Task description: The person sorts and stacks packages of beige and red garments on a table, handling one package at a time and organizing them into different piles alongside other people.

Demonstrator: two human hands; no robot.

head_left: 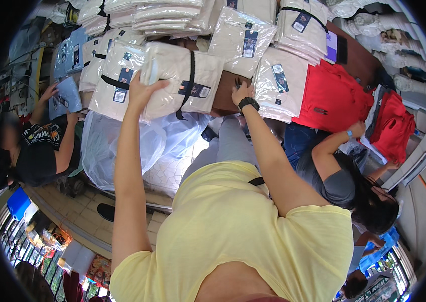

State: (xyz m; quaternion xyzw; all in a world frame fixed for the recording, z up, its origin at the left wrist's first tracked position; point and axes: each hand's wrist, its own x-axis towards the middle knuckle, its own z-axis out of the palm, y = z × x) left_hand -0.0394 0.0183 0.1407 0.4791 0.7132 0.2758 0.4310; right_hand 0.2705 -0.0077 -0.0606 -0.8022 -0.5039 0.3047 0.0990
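At the left end of a tied bundle [176, 73], the left hand [147, 93] is part open, thumb spread over the top face, and grips that end; the other fingers are mostly hidden. The bundle lies near the counter's front edge: cream cloth in clear plastic, bound by a black strap [191, 70]. The right hand [243, 93] is curled around a dark tool [238, 83], type not identifiable, beside a bare part of the counter [225, 93].

Right of this hand, a stack of cream packs [291, 75] stands at the front edge. Clear packs, each with cream cloth and a dark label, fill the rear. Below the bundle hangs a large translucent bag [122, 143]; its contents cannot be determined.

Farther right, red garments [331, 98] flank the cream stack, with a co-worker [331, 166] alongside. At far left, another co-worker [42, 151] holds a blue pack [69, 93].
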